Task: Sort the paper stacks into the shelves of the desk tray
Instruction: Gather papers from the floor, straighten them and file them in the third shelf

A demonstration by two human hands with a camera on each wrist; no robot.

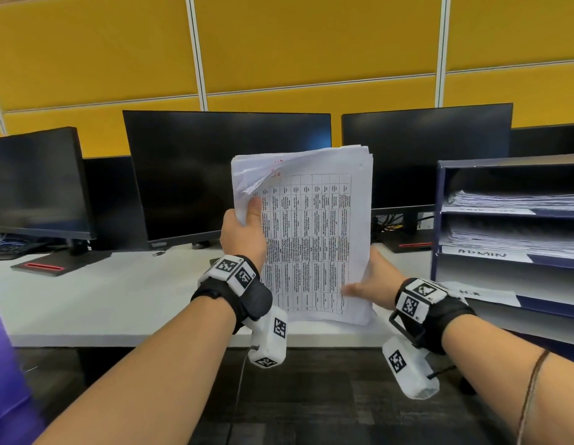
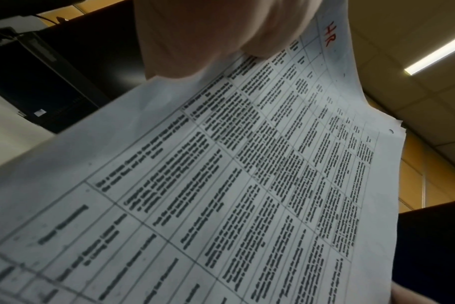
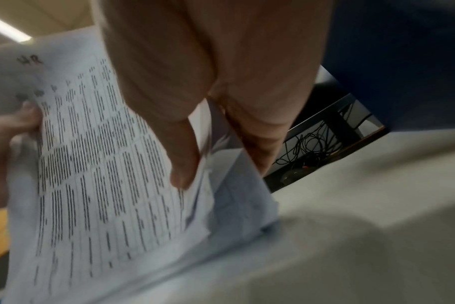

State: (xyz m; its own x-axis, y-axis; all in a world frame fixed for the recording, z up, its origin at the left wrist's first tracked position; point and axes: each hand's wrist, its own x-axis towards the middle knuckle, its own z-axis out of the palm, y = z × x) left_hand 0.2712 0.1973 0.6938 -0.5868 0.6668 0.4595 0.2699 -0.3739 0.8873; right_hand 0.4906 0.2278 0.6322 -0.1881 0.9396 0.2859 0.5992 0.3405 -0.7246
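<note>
A thick stack of printed papers (image 1: 314, 239) stands upright on its lower edge on the white desk (image 1: 118, 300). The top sheet carries a table of text and a red "HR" mark (image 2: 330, 34). My left hand (image 1: 244, 226) grips the stack's left edge, thumb on the front. My right hand (image 1: 369, 284) pinches the lower right edge, thumb (image 3: 185, 164) on the front and fingers behind. The blue desk tray (image 1: 440, 220) stands at the right with papers in its two upper shelves, one labelled ADMIN (image 1: 481, 253). A shelf below is labelled H.R (image 1: 472, 293).
Three dark monitors (image 1: 228, 175) line the back of the desk before a yellow partition wall. Cables (image 1: 388, 220) lie behind the tray. The desk's front edge is just under my wrists. A purple object (image 1: 6, 380) shows at the lower left.
</note>
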